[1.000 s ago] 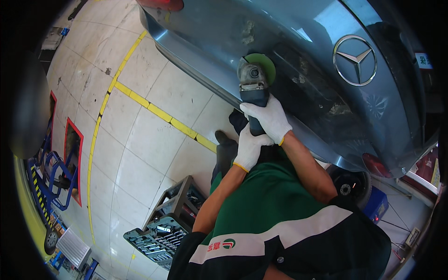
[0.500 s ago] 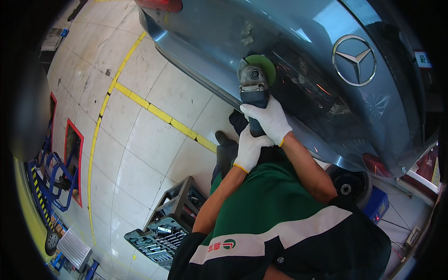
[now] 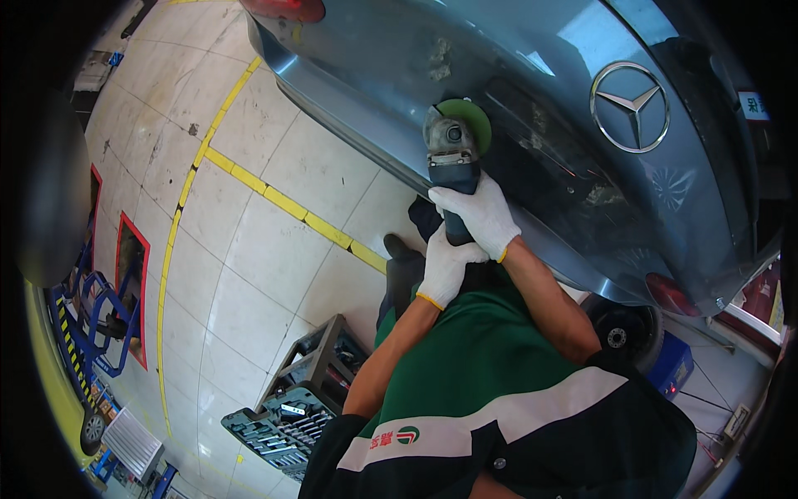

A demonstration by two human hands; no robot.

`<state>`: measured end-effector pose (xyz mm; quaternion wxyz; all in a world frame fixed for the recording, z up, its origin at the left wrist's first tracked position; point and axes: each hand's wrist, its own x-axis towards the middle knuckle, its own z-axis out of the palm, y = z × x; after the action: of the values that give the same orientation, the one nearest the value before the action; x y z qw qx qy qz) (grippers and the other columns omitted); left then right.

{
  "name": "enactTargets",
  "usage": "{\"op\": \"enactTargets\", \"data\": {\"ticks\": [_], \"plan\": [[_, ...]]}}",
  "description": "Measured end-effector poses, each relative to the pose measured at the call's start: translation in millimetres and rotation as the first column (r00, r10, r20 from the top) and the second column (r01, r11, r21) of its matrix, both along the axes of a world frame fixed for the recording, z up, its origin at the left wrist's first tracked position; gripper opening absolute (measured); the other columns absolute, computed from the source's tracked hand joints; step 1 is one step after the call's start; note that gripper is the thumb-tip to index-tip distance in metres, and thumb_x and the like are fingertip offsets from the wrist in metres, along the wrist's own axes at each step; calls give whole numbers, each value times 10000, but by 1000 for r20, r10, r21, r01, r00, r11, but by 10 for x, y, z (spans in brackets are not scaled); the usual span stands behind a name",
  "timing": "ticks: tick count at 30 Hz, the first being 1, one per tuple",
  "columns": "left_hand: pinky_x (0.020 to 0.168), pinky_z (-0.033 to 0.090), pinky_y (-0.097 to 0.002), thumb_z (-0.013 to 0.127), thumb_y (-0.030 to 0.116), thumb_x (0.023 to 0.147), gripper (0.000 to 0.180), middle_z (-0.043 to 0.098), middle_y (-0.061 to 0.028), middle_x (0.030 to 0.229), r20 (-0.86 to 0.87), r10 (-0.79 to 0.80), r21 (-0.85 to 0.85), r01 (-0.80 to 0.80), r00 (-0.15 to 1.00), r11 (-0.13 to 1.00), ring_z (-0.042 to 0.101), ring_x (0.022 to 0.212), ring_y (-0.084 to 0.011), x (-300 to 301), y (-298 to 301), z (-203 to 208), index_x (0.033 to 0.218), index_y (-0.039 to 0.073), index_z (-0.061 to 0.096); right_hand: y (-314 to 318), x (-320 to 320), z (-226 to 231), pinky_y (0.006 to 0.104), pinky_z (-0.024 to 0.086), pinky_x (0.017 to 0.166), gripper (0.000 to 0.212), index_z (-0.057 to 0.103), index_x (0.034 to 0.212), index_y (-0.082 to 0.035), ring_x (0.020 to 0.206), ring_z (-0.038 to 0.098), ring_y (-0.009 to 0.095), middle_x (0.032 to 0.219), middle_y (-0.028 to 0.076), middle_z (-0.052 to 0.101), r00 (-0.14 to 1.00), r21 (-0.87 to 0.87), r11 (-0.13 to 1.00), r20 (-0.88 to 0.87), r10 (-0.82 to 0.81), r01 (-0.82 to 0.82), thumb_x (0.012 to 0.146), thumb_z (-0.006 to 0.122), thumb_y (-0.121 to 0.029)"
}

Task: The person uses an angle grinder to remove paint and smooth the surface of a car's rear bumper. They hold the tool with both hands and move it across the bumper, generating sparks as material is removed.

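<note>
Both my hands wear white knit gloves with yellow cuffs and grip one angle grinder [image 3: 454,170]. My right hand [image 3: 485,218] wraps round the body just behind the grinder's metal head. Lower down, near my torso, my left hand [image 3: 447,268] is closed round the rear end. The green disc [image 3: 472,125] faces the dark recess in the blue-grey car's tailgate [image 3: 366,87]. Whether its edge touches the metal is hard to tell. Small orange sparks show in the recess to the right. Scraped, bare patches mark the panel.
A round chrome emblem [image 3: 630,108] sits on the tailgate. Behind my left arm stands a grey cart [image 3: 320,353] with an open socket set [image 3: 287,424]. A wheel [image 3: 619,334] and a blue box [image 3: 669,370] lie at right. Yellow lines [image 3: 270,194] cross the tiled floor.
The sparks in the recess are fewer and shorter than before. My hands and the grinder have barely moved.
</note>
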<state>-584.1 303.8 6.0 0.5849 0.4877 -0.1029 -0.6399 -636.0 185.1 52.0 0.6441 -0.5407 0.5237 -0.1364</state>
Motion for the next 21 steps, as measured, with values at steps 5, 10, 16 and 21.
{"op": "enactTargets", "data": {"ticks": [5, 10, 16, 21], "plan": [[913, 564, -330, 747, 63, 809, 433, 732, -66, 1105, -6, 7, 20, -7, 1000, 1000, 709, 1007, -187, -12, -3, -32, 1223, -4, 637, 23, 4, -11, 334, 566, 784, 481, 661, 1167, -5, 832, 688, 170, 943, 84, 719, 999, 18, 999, 21, -27, 26, 816, 856, -272], [912, 561, -328, 754, 75, 815, 433, 731, -57, 1108, 9, 19, 5, -19, 1000, 1000, 704, 1014, -177, -27, 6, -32, 1226, 0, 640, 19, -4, 16, 336, 565, 788, 480, 661, 1164, -7, 850, 686, 169, 966, 87, 718, 1000, 18, 1000, 22, -13, 12, 815, 857, -271], [909, 561, -326, 751, 85, 818, 444, 734, -64, 1108, 29, 4, 6, -4, 1000, 1000, 706, 1005, -178, -11, -2, -26, 1239, -3, 638, 12, -11, -42, 340, 564, 810, 492, 666, 1165, -5, 867, 687, 174, 987, 94, 724, 1000, 11, 1000, 14, -13, 13, 811, 858, -287], [904, 563, -325, 750, 91, 817, 450, 736, -70, 1102, 33, 7, 0, -7, 999, 1000, 709, 991, -179, -13, 5, -3, 1241, -8, 637, 13, -19, -67, 339, 561, 816, 490, 668, 1170, -4, 870, 688, 177, 983, 95, 726, 1000, -21, 1000, -10, -7, 7, 816, 853, -288]]}}
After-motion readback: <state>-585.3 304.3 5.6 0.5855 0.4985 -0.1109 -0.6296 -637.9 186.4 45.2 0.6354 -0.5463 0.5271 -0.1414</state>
